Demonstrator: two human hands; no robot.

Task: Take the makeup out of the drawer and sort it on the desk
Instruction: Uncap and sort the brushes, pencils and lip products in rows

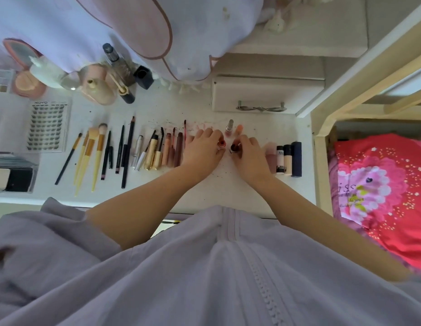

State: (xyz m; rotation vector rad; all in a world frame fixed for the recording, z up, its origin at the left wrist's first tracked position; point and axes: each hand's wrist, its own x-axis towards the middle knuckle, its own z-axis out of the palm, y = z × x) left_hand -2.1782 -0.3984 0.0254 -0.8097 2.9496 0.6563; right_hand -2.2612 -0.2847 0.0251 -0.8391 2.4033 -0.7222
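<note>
Sorting is well advanced, I judge: most of the makeup already lies in one long row on the white desk (228, 184), and the two hands work in the gap of that row. The left hand (203, 150) has its fingers curled round a small red round-capped bottle (221, 144) and holds it upright on the desk. The right hand (249, 152) pinches a small dark brown bottle (234, 147) just beside the red one; the two bottles stand close, but I cannot tell if they touch. Both look like nail polish or lip tint, glossy and short, though the hands hide their lower parts.

Taking the red bottle as landmark: just behind it stands a silver-capped pink tube (229, 127), with a peach-coloured one next to it. To its left lie brown and peach lip sticks, gold mascara tubes (152, 152), black pencils and yellow-handled brushes (92, 151). To its right, beyond the right hand, stand three small foundation bottles (288, 158), black, cream and dark blue. Far left of it lies a card of false lashes (47, 127).

The next move, I think, calls for setting both bottles down straight in the free space, in line with the tubes behind, and releasing them gently, because such short bottles tip easily. The drawer under the desk edge is mostly hidden by the lilac clothing.
</note>
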